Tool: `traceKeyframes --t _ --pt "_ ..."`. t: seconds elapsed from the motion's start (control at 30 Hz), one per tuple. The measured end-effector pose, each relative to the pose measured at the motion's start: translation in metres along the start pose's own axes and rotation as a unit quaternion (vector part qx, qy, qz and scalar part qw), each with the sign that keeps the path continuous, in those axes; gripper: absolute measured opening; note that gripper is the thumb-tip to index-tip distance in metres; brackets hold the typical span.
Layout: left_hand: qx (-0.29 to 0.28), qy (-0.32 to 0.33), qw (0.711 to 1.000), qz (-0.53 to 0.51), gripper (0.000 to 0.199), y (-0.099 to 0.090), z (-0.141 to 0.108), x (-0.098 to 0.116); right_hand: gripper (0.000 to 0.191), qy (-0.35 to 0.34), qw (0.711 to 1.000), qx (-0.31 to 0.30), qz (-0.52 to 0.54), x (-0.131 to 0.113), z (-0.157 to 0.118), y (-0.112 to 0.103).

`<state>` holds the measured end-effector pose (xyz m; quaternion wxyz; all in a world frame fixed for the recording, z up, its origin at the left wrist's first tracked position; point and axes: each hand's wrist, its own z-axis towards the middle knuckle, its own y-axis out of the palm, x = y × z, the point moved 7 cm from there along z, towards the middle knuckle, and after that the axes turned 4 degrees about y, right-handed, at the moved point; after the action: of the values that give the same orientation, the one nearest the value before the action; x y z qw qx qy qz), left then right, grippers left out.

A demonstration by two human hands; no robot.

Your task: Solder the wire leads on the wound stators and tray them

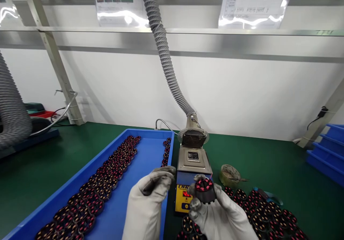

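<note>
My right hand (pixel 215 211), in a white glove with dark-stained fingertips, grips a round black motor stator (pixel 205 191) with red segments on its upper face. It is held in front of the solder pot (pixel 194 161), partly covering the yellow panel (pixel 183 198) with its red digits. My left hand (pixel 152 193), gloved too, hovers over the right edge of the blue tray (pixel 145 148). Its fingers are curled with the tips pressed together; whether anything small is between them is hidden. Rows of similar stators (pixel 103 182) line the tray's left side.
More stators (pixel 268 211) lie on the green table at the right. Behind them stands a small tub (pixel 229 175) with a thin tool across it. A grey hose (pixel 166 53) comes down to the pot's hood. Blue bins (pixel 326 154) are stacked at far right.
</note>
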<state>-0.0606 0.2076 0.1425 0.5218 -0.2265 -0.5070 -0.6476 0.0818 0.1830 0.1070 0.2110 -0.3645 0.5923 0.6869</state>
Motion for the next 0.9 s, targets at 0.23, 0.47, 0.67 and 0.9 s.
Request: traceKeyframes --t 0.23,0.47,0.67,0.9 --pt "-0.287 0.087 0.924 0.236 0.071 0.037 -0.016 0.0 0.019 -0.026 0.999 -0.022 -0.042 -0.002 0.008 -0.037" --pt "-0.237 0.108 0.962 0.085 0.018 0.039 -0.008 0.005 0.008 -0.045 0.998 -0.025 -0.042 0.005 0.018 -0.058" --pt "-0.032 -0.009 0.998 -0.059 0.017 0.008 -0.003 -0.007 0.016 -0.037 0.998 -0.036 -0.028 0.01 0.019 -0.044" --pt "-0.148 -0.079 0.983 0.073 0.015 0.024 -0.011 0.001 0.029 -0.052 0.999 0.004 -0.017 0.012 0.015 -0.038"
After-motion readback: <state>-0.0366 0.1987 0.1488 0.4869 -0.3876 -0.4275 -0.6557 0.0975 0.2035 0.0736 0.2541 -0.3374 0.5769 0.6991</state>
